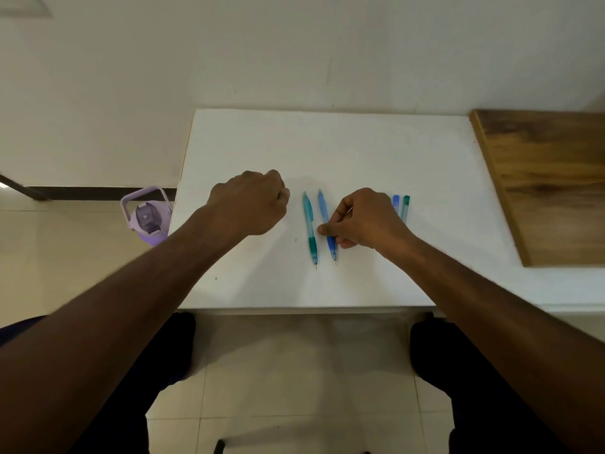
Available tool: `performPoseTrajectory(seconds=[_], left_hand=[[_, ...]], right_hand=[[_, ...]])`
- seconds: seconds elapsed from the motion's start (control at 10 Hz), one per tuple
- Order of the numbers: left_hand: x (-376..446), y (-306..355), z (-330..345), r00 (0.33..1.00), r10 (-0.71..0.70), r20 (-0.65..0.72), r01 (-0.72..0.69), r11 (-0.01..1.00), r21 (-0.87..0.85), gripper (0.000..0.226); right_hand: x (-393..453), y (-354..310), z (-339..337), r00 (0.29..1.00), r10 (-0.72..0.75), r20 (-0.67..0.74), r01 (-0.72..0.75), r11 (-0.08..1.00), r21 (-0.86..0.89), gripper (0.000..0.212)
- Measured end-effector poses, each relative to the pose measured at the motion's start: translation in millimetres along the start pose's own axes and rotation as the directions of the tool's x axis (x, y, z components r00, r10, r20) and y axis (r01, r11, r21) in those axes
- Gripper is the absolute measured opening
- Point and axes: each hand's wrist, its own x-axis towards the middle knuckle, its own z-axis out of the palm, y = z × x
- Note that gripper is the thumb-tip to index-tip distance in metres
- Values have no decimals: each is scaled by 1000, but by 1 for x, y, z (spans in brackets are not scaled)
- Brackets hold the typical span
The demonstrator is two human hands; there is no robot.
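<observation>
Two pens lie side by side on the white table point(327, 142), tips toward me: a teal pen point(309, 224) on the left and a blue pen point(323, 208) on the right. My right hand point(366, 217) pinches the blue pen near its grip with thumb and fingers. Behind that hand, a blue pen cap point(395, 202) and a teal pen cap point(406, 206) show partly. My left hand point(252, 201) is curled into a fist left of the teal pen, holding nothing that I can see.
A wooden board point(550, 178) lies on the table's right side. A purple water bottle point(147, 214) stands on the tiled floor left of the table. A wall runs just behind the table. My knees are under its front edge.
</observation>
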Motion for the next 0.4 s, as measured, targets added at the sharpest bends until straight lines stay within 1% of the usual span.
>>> performPoseTrajectory(seconds=[0.1, 0.2, 0.3, 0.4], left_hand=[[1, -2, 2, 1000, 20, 24, -22, 998, 63, 39], [1, -8, 9, 996, 85, 38, -87, 994, 63, 40], [4, -16, 24, 984, 157, -82, -154, 987, 43, 48], [-4, -23, 50, 977, 146, -155, -144, 989, 25, 63]], right_hand=[[-4, -5, -6, 999, 5, 42, -3, 998, -63, 41], [-8, -1, -13, 980, -156, -126, 149, 987, -66, 34], [-9, 7, -9, 815, -457, -357, 386, 887, -252, 25], [-11, 17, 14, 844, -471, -258, 394, 870, -297, 46]])
